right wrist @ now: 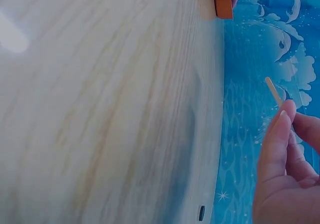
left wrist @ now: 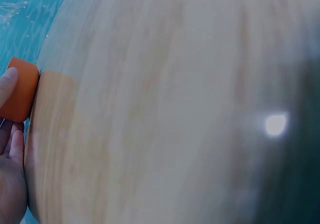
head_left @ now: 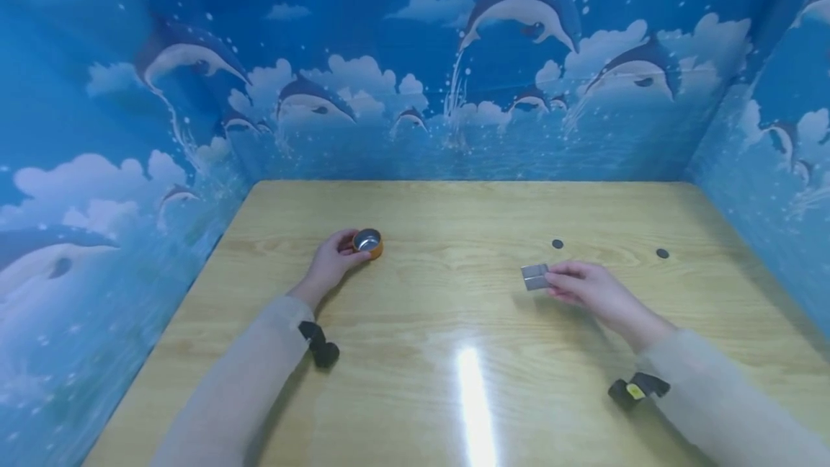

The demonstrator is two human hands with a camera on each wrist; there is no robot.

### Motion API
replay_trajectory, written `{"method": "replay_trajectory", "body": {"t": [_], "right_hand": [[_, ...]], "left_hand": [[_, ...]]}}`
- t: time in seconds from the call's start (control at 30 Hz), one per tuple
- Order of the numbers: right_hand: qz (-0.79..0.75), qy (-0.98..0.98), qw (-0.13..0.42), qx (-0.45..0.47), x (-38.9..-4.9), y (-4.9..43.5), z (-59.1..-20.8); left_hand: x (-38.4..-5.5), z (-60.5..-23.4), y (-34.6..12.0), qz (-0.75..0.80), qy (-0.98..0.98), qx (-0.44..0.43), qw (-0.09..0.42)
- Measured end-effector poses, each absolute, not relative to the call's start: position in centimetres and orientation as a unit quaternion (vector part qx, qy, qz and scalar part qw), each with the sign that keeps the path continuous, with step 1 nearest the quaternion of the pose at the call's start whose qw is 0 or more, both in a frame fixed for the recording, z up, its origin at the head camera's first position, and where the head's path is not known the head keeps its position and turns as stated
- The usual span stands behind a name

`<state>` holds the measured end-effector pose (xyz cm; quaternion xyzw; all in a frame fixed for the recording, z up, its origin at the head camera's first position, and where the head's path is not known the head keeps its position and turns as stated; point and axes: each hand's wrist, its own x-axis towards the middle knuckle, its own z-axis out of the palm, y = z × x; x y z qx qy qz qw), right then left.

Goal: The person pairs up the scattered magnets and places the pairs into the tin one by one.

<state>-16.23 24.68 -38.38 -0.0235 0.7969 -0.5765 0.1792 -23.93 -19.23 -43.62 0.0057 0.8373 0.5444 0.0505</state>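
My left hand (head_left: 329, 264) grips a small round orange cup (head_left: 377, 251) with a shiny metal inside, at the left of the table. Its mouth faces up, and the cup appears to stand on the wood. In the left wrist view the thumb lies along the orange wall (left wrist: 25, 91). On the right, my right hand (head_left: 595, 292) pinches a thin flat grey square piece (head_left: 534, 277) with a line across its middle, between thumb and fingers. That piece is held above the tabletop; the right wrist view shows it edge-on as a slim strip (right wrist: 273, 90).
Two small dark discs lie beyond my right hand: a nearer disc (head_left: 558, 243) and another disc (head_left: 662, 254) farther right. The wooden table (head_left: 428, 294) is bounded at the back and sides by a blue dolphin-print curtain (head_left: 389, 143). Black wrist cameras sit on both sleeves.
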Motion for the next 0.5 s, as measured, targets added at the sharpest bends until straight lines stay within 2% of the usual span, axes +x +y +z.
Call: {"method": "replay_trajectory", "body": {"t": [0.5], "right_hand": [[-0.602,0.776,0.189,-0.019,-17.3,22.4,-38.1]], "left_hand": [[-24.0,-43.5,-19.2,0.542,0.839,0.005,0.05]]}}
